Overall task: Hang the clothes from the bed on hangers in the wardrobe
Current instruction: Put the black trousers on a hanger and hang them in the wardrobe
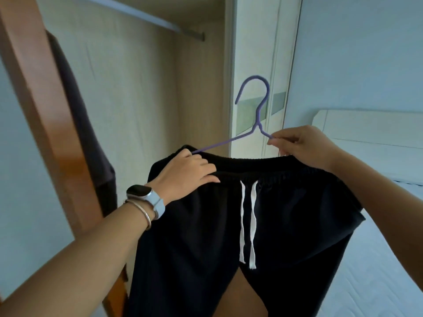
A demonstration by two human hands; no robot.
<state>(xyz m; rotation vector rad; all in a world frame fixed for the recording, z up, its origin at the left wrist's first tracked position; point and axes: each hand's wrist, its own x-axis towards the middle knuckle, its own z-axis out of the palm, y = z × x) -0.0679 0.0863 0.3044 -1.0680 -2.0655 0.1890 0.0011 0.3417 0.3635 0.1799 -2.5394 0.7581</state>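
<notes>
Our left hand point(183, 171) grips the black shorts point(229, 225) at the waistband. Our right hand point(304, 145) pinches the purple hanger point(257, 110).

The shorts point(274, 213) hang between our left hand point(190, 172) and right hand point(302, 145), with the hanger point(256, 115) rising above them. The 2 drawstrings point(247, 225) fall below, between the hands. The wardrobe rail point(146, 17) sits above and beyond the left hand, and the bed point(377, 248) lies right of the right hand.

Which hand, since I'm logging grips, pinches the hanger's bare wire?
The right hand pinches the hanger; the left hand, wearing a watch, grips the shorts instead.
</notes>
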